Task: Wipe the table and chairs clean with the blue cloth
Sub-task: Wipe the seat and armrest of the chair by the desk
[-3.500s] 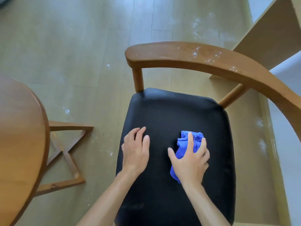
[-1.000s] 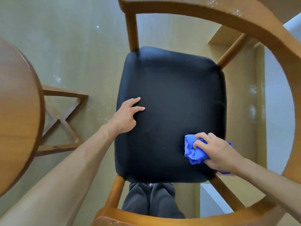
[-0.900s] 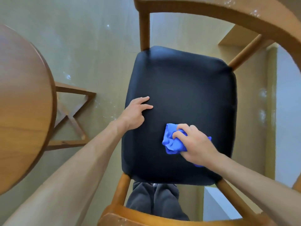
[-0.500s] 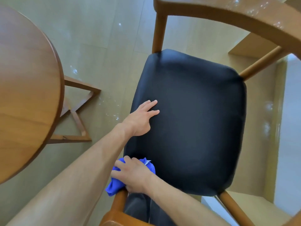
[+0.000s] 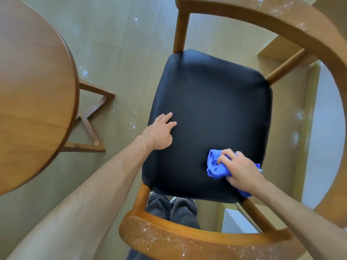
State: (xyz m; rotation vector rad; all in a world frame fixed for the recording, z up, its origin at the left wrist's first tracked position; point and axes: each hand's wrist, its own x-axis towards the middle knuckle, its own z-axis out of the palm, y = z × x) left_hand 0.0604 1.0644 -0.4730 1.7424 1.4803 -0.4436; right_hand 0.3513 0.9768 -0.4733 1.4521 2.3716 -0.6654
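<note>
I look straight down on a wooden chair with a black padded seat (image 5: 212, 113) and a curved wooden backrest rail (image 5: 187, 241) speckled with white dust. My right hand (image 5: 240, 170) grips the bunched blue cloth (image 5: 216, 167) and presses it on the seat's near right part. My left hand (image 5: 160, 131) rests on the seat's left edge with fingers spread and fairly straight. The round wooden table (image 5: 32, 94) fills the left side.
The table's wooden base struts (image 5: 90, 117) lie on the pale floor between table and chair. White specks dot the floor (image 5: 127, 113). The chair rail curves round the right side (image 5: 323, 44). My dark trousers (image 5: 172, 209) show below the seat.
My right hand has swept the cloth from the seat's near left corner across to the near right. Before that it went from right to left. My left hand stayed on the seat's left edge.
</note>
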